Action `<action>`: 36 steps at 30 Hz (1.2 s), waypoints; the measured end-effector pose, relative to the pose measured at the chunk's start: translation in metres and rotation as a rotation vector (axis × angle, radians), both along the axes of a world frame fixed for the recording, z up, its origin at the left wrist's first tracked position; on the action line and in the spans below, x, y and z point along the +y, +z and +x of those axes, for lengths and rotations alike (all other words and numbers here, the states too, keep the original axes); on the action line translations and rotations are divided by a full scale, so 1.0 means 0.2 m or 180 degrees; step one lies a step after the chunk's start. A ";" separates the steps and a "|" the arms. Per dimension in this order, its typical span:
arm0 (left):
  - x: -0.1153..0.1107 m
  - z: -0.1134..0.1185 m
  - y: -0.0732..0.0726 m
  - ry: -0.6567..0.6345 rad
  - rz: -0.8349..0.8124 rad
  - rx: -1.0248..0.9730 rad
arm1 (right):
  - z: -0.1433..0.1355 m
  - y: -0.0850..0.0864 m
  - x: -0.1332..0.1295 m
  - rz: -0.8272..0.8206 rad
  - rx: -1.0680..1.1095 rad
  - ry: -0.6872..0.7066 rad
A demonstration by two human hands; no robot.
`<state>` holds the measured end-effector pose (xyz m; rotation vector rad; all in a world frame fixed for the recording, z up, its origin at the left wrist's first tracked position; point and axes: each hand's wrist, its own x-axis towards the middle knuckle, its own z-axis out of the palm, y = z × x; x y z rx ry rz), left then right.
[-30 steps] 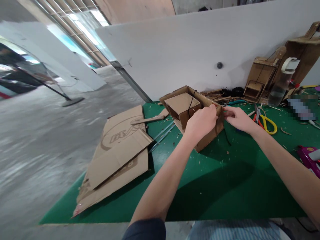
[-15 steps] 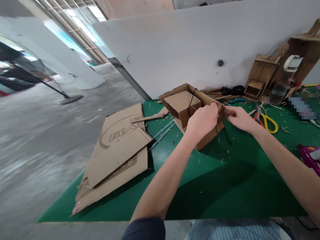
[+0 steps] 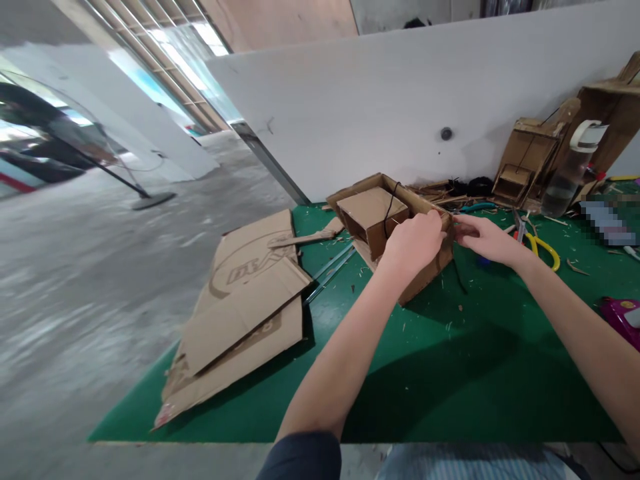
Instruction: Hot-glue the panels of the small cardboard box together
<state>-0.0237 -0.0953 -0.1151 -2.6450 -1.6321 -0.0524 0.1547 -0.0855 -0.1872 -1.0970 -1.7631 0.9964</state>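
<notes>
An open cardboard box stands tilted on the green table, with a smaller cardboard box inside it. A black cord runs over the smaller box, and a dark cord end hangs at the outer right side. My left hand reaches over the near wall, its fingers closed at the right inner corner; what they pinch there is hidden. Against the outside of that same corner are the fingertips of my right hand, the fingers bent together; anything between them is too small to make out.
Flat cardboard sheets lie at the left of the green table. Yellow-handled pliers, a clear bottle, a phone, a purple tool and a cardboard model are at the right. A white panel rises behind.
The whole view has shifted slightly, so things appear a little further right and lower. Both hands remain at the box's right corner with little change in pose.
</notes>
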 end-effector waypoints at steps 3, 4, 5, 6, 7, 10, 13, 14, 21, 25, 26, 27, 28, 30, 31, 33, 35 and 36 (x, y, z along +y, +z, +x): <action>-0.01 0.00 0.03 0.0031 -0.0027 -0.0156 | 0.01 0.02 0.00 -0.0053 -0.0079 0.0026; -0.01 -0.01 0.04 0.0017 -0.0034 -0.0209 | 0.01 0.02 -0.01 -0.0040 -0.0112 0.0007; -0.01 -0.02 0.05 0.0003 -0.0031 -0.0248 | 0.02 0.03 -0.01 -0.0018 -0.0141 -0.0002; -0.02 -0.03 0.06 -0.0007 -0.0024 -0.0271 | 0.02 0.02 -0.01 0.0011 -0.0165 0.0003; -0.02 -0.04 0.07 -0.0009 -0.0009 -0.0279 | 0.02 0.02 -0.01 0.0039 -0.0183 0.0013; -0.03 -0.09 0.11 -0.0007 0.0019 -0.0267 | 0.03 0.01 0.00 0.0086 -0.0270 -0.0015; -0.04 -0.12 0.13 -0.0024 0.0026 -0.0332 | 0.06 0.02 -0.01 0.0124 -0.0553 -0.0157; -0.04 -0.12 0.14 -0.0040 0.0030 -0.0371 | 0.07 0.03 -0.02 0.0150 -0.0693 -0.0223; -0.01 -0.13 0.11 -0.0261 -0.0128 -0.0370 | 0.14 0.13 -0.07 0.0456 -0.1289 -0.0765; 0.03 -0.13 0.10 -0.0215 -0.0367 -0.0291 | 0.09 0.11 -0.06 0.0443 -0.1021 -0.0700; 0.04 -0.13 0.09 -0.0238 -0.0415 -0.0292 | 0.07 0.10 -0.05 0.0423 -0.0909 -0.0630; 0.05 -0.13 0.09 -0.0274 -0.0468 -0.0284 | 0.04 0.09 -0.05 0.0414 -0.0793 -0.0567; 0.06 -0.13 0.08 -0.0304 -0.0531 -0.0264 | 0.02 0.07 -0.04 0.0415 -0.0687 -0.0525; 0.07 -0.12 0.08 -0.0354 -0.0671 -0.0193 | -0.01 0.05 -0.03 0.0410 -0.0512 -0.0505; 0.08 -0.11 0.08 -0.0392 -0.0747 -0.0141 | -0.02 0.04 -0.03 0.0392 -0.0445 -0.0515; 0.09 -0.10 0.08 -0.0472 -0.0859 -0.0042 | -0.02 0.03 -0.02 0.0339 -0.0338 -0.0541; 0.09 -0.09 0.09 -0.0575 -0.0931 0.0017 | -0.01 0.01 -0.01 0.0316 -0.0292 -0.0566; 0.10 -0.09 0.09 -0.0604 -0.0949 0.0030 | -0.01 0.01 -0.01 0.0310 -0.0286 -0.0572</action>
